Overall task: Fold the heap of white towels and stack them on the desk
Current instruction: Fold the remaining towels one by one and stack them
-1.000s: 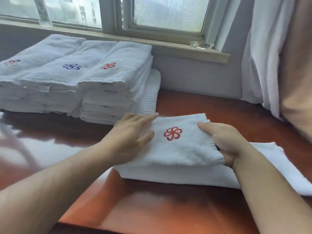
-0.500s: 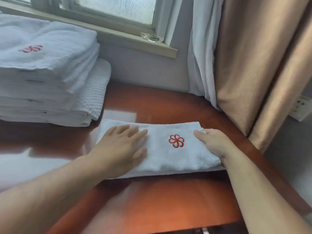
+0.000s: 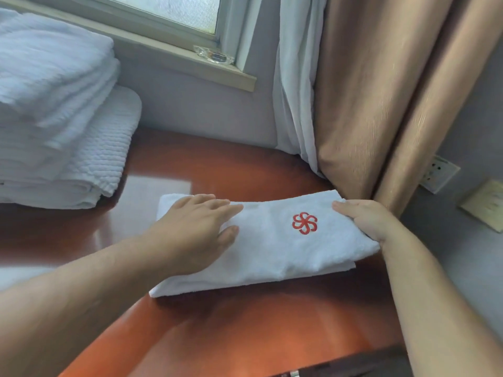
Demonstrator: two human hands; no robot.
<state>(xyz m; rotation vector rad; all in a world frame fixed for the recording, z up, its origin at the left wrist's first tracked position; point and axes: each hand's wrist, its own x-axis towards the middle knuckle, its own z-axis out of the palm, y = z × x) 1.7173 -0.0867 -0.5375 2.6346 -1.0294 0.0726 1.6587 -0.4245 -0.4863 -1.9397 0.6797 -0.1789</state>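
The view swings toward 3 o'clock: the stack of folded towels (image 3: 49, 104) slides to the 9 o'clock edge (only one column shows now), and a tan curtain (image 3: 367, 91) comes in at 1 o'clock. The long tail of the towel (image 3: 272, 257) that trailed toward 4 o'clock under the right hand (image 3: 364, 221) is gone, leaving one compact bundle on the counter (image 3: 245, 322). The left hand (image 3: 196, 229) lies flatter, further from the red emblem (image 3: 304, 223).

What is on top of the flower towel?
The left hand lies flat on the towel; the right hand grips its edge. The red flower shows between them. Cloth under the hands is hidden.
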